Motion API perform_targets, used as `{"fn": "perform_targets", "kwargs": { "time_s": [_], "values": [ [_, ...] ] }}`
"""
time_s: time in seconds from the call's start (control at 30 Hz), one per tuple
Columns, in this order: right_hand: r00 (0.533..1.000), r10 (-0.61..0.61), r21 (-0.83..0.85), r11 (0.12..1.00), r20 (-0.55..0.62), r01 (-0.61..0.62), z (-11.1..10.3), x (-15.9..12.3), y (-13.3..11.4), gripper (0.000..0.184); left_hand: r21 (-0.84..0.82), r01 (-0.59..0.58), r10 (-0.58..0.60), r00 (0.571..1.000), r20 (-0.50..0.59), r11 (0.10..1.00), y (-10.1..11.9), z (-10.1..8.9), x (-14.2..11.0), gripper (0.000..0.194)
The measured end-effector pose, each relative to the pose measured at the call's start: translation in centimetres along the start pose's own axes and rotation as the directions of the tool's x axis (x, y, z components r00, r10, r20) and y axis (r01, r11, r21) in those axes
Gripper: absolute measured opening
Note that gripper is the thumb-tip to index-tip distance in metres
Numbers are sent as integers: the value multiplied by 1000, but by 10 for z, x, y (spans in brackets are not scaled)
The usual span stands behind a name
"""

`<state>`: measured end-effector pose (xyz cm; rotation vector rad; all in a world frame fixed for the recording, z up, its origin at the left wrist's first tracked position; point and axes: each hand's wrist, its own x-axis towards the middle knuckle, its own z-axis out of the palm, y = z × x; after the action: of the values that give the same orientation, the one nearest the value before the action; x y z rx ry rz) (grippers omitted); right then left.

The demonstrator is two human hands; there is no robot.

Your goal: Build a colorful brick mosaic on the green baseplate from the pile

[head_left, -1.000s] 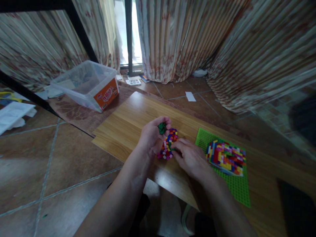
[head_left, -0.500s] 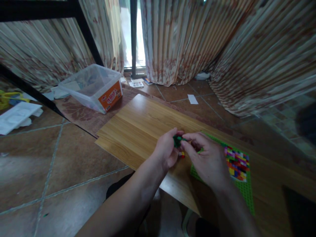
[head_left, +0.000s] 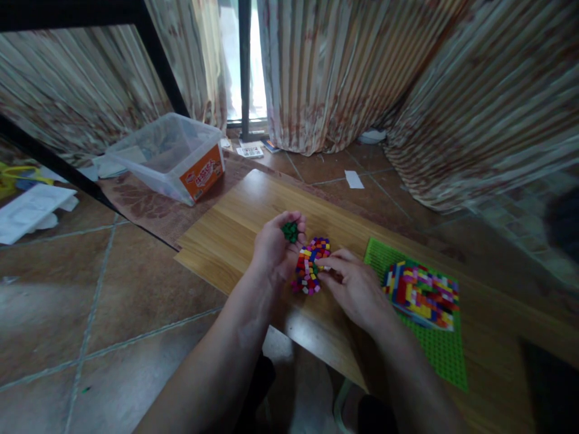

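My left hand (head_left: 274,241) is cupped palm up at the middle of the table, holding a small heap of dark green toy bricks (head_left: 290,232). Just right of it, a pile of small multicoloured toy bricks (head_left: 308,278) lies on the wood. Over this pile's right side is my right hand (head_left: 350,280), its thumb and fingertips drawn together. A bit of green shows by those fingertips, but what they pinch is too small to make out. Farther right, a built block of coloured bricks (head_left: 420,292) sits on a green baseplate (head_left: 441,355).
The wooden table (head_left: 244,217) runs from the left towards the lower right. Beyond its left end stands a clear plastic bin (head_left: 167,154) with an orange label. White paper (head_left: 353,179) lies on the tiled floor, and striped curtains (head_left: 325,72) hang behind.
My hands have moved apart. The left shifted left and turned up, showing the green bricks in its palm; the right moved left onto the coloured pile, uncovering pile and built block.
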<state>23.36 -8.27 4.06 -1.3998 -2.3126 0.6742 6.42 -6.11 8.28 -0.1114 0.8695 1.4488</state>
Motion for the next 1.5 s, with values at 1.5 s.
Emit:
{"fn": "perform_targets", "kwargs": {
  "time_s": [1.5],
  "values": [
    [989, -106, -149, 981, 103, 121, -6, 0, 7, 15, 95, 49, -53, 998, 37, 994, -8, 4, -4, 17]
  ]
}}
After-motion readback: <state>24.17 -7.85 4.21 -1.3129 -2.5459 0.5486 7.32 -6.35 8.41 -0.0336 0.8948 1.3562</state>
